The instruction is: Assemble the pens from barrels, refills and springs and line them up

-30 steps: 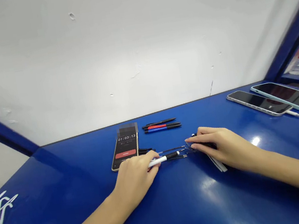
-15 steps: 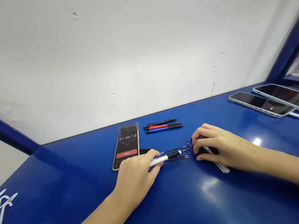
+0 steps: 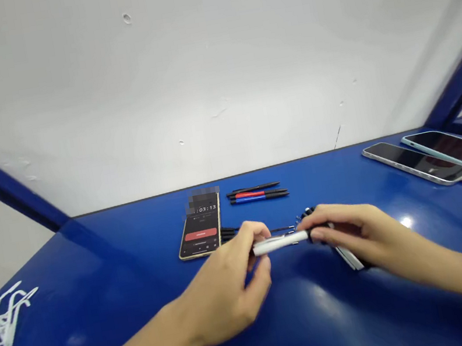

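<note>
My left fingers and right fingers gripped the white pen, one set toward each end, over the blue table. Glare spotted its glossy surface; behind rose a pitted wall between blue posts.

from my end i see the left hand and right hand holding a white pen between them over the blue table, a phone and three pens lying beyond.

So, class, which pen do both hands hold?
The white pen: the left hand holds one end, the right hand the other; the black pen, red pen and blue pen lie on the table.
</note>
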The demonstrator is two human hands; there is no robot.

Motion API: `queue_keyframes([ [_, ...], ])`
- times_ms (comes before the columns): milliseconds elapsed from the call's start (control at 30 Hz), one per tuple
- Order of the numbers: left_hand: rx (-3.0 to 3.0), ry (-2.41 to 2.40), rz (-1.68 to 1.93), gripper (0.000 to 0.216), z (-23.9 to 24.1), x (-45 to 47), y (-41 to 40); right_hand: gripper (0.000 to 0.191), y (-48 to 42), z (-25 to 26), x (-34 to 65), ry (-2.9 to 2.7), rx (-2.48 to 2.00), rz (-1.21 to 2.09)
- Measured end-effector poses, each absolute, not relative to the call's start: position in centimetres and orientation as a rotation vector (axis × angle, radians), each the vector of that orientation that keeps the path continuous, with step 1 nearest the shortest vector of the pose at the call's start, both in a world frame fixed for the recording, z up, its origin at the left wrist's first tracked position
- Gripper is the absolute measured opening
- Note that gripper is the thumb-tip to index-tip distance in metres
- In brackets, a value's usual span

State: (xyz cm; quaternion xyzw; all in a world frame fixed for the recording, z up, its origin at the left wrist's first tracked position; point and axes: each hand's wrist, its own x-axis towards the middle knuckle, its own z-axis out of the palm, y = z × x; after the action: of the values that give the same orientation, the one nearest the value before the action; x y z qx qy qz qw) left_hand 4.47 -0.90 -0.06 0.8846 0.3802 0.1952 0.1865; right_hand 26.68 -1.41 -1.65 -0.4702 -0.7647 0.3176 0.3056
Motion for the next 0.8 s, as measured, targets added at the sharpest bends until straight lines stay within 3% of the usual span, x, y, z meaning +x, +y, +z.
queue_keyframes([
  [133,2.721,1.042,0.87,0.011,0.1,3.3,0.5,0.026,-0.8,-1.2,27.3,-1.809,-1.316,1.012],
  [233,2.808,1.027,0.901,0.009,0.5,3.1,0.9,0.023,-0.9,-1.3,27.4,-1.803,-1.295,0.931],
  [367,2.518,1.237,0.743,0.008,1.3,3.5,0.7,0.016,-1.4,-2.0,27.2,-1.907,-1.177,0.552],
  [533,2.58,1.258,0.517,0.013,1.4,3.4,0.8,0.029,-1.6,-2.9,27.3,-2.014,-1.035,0.13],
  [667,3.076,1.02,0.217,0.024,1.2,3.1,1.0,0.033,-1.7,-3.0,27.5,-2.035,-1.0,0.18],
  [800,3.009,1.09,0.156,0.031,1.2,2.6,2.0,0.021,-1.3,-2.5,27.6,-1.874,-1.045,0.342],
])
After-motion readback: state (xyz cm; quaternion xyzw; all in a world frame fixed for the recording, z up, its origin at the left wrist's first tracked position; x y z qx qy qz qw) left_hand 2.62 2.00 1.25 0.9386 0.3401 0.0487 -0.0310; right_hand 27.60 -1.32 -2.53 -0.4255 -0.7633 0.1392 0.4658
